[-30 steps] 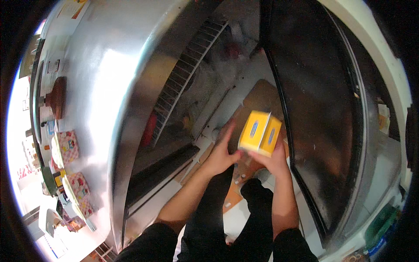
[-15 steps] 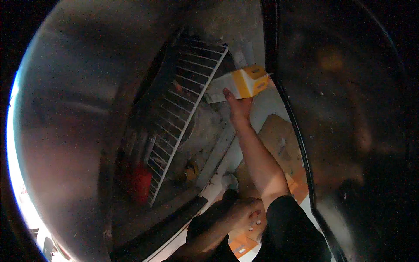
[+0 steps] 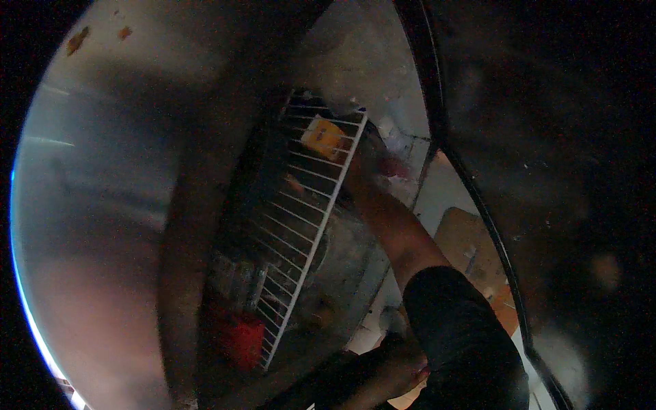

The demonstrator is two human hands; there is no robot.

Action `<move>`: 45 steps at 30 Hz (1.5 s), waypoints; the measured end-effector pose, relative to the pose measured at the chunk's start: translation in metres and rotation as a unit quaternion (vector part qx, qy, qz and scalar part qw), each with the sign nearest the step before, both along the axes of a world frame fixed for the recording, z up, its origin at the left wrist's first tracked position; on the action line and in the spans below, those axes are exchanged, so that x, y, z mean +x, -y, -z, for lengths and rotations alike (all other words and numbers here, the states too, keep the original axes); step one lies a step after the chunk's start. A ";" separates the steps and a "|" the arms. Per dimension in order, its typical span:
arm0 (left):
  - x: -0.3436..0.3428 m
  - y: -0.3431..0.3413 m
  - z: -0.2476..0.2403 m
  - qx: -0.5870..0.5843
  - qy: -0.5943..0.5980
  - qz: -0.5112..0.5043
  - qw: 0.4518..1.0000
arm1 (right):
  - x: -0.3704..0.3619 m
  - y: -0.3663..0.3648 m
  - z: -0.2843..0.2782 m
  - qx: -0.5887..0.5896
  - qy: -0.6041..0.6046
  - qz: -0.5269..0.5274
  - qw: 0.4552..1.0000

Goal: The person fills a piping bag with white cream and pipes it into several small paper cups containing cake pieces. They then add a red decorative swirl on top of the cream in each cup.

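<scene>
My right arm reaches into a dim cabinet, the hand (image 3: 351,166) going in beneath a white wire rack (image 3: 316,236). A yellow-and-white carton (image 3: 323,138) shows behind the rack's wires, right at that hand. My fingers look closed on the carton's near end, though the rack and the dark partly hide them. Low in the picture, my left hand (image 3: 408,369) is mostly behind my right sleeve. Its fingers do not show clearly, nor does anything in them.
A red item (image 3: 244,342) lies by the rack's near end. The cabinet's steel wall or door (image 3: 102,225) rises at left, and a dark-edged door (image 3: 478,198) stands at right. Beyond the opening is a brown cardboard box (image 3: 465,239) on the pale floor.
My right hand has carried the carton from outside the rack's right edge to under its wires. My left hand has slipped mostly behind the right sleeve. The view has shifted.
</scene>
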State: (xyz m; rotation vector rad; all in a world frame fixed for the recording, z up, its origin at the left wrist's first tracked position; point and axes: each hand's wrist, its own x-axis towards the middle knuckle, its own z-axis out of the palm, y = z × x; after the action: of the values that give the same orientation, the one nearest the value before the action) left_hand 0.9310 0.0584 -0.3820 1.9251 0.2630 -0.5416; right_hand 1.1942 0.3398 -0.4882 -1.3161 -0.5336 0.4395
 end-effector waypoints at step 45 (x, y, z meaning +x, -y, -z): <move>-0.412 0.234 -0.369 0.072 0.009 -0.451 0.890 | -0.298 0.576 -0.405 -0.576 0.233 -0.061 0.781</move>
State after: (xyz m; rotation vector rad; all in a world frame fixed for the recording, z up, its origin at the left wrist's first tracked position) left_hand 0.5186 -0.1752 -0.0132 1.7013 1.1361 0.1280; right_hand 0.8965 -0.2362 -0.0831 -2.6366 -0.8076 0.5756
